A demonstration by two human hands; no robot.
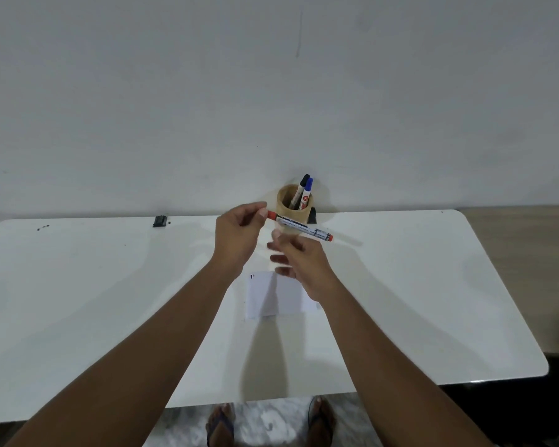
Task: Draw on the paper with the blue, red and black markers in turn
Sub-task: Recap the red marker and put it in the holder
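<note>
Two capped markers, one blue (309, 186) and one black (304, 181), stood in the round wooden cup (291, 204) at twelve o'clock, parked out of the way. Her left hand (238, 233) pinched the cap end of the white-barrelled red marker (300, 227), held level above the small white paper sheet (273, 296). Her right hand (299, 261) was blurred beneath the barrel; whether its fingers gripped it, I could not tell. Probably cap work.

Red marker (300, 228) capped, tilted, above paper (273, 296).

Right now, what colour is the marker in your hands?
Red ends, white barrel; head view.
</note>
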